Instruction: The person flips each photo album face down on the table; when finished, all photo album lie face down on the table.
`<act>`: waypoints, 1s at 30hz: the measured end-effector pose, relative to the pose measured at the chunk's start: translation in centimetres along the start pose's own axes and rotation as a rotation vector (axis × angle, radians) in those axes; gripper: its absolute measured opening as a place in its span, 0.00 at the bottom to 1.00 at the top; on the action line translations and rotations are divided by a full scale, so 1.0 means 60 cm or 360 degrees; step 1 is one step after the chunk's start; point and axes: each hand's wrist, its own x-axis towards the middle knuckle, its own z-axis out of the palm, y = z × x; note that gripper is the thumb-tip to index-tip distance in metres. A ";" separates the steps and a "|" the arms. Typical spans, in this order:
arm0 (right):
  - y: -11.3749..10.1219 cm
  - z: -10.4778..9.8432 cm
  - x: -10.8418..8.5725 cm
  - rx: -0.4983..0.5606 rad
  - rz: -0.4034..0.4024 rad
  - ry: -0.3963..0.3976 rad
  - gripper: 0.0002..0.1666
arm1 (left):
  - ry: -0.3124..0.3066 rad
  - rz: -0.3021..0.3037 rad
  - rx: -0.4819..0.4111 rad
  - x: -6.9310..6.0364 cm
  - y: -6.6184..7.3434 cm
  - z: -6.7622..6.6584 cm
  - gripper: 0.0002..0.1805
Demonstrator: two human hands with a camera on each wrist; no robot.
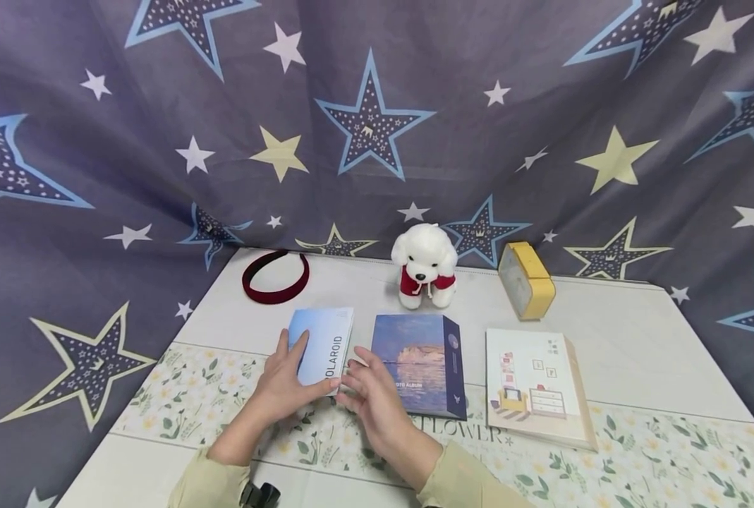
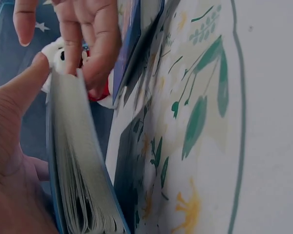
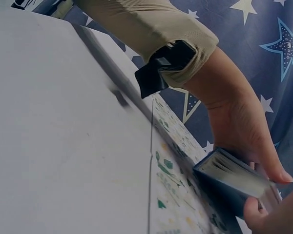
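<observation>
A light-blue photo album (image 1: pixel 319 339) marked "POLAROID" is tilted, its near end off the table. My left hand (image 1: pixel 281 381) grips it from the left, fingers spread over the cover and thumb across the near right corner. My right hand (image 1: pixel 379 409) holds its right edge with thumb and bent fingers, the index finger lifted clear. Slightly fanned pages (image 2: pixel 80 161) show between the covers in the left wrist view. Right of my right hand lies a dark-blue photo album (image 1: pixel 415 363) with a cliff picture. Farther right is a thick white album (image 1: pixel 532 384) with a room drawing.
Behind the albums stand a white plush dog (image 1: pixel 424 257) in a red top and a yellow box-shaped object (image 1: pixel 529 282). A dark-red headband (image 1: pixel 275 293) lies at the back left. A starry curtain (image 1: pixel 377 197) hangs behind the table (image 1: pixel 643 339).
</observation>
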 end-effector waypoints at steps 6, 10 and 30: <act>-0.003 0.002 0.001 0.0025 -0.0020 -0.0061 0.39 | -0.0008 0.0068 -0.0058 -0.002 0.001 0.005 0.59; -0.006 0.002 0.002 0.0037 -0.0045 -0.0096 0.37 | 0.0007 0.0087 -0.0111 -0.005 0.006 0.008 0.55; 0.005 0.011 0.014 -0.0110 -0.0082 -0.0193 0.34 | -0.0031 0.0106 -0.0579 -0.020 0.023 0.008 0.49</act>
